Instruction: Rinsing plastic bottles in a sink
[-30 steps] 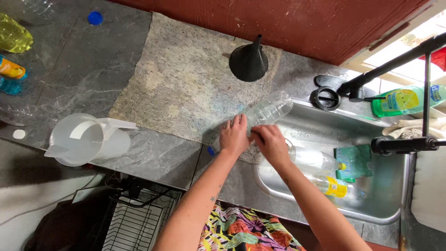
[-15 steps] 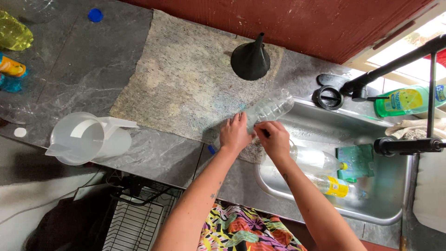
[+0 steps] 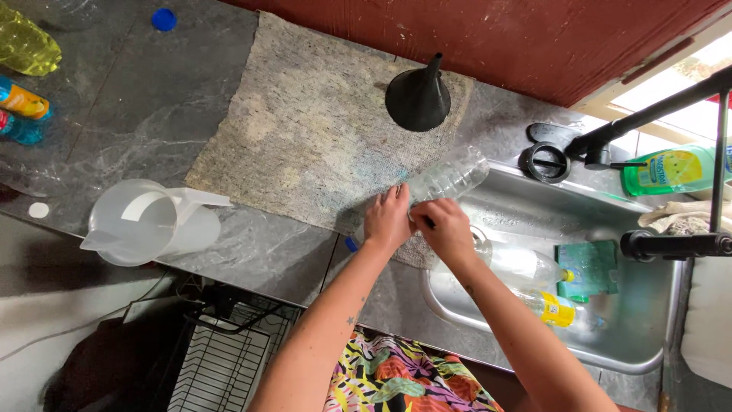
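Observation:
A clear empty plastic bottle (image 3: pixel 450 177) lies on its side across the counter's edge by the sink. My left hand (image 3: pixel 387 219) and my right hand (image 3: pixel 441 226) both grip its near end, fingers closed around it. A small blue cap (image 3: pixel 350 244) shows just below my left wrist. The bottle rests on the corner of a grey cloth (image 3: pixel 305 130) spread over the dark stone counter (image 3: pixel 114 107).
A black funnel (image 3: pixel 419 95) stands upside down on the cloth. A clear measuring jug (image 3: pixel 149 221) sits at the counter's front. The steel sink (image 3: pixel 618 328) holds two bottles (image 3: pixel 534 286) and a green sponge (image 3: pixel 585 267). A black tap (image 3: pixel 648 114) and dish soap (image 3: pixel 671 169) are to the right.
Both hands stay on the bottle's near end with only slight finger shifts. The bottle has barely moved.

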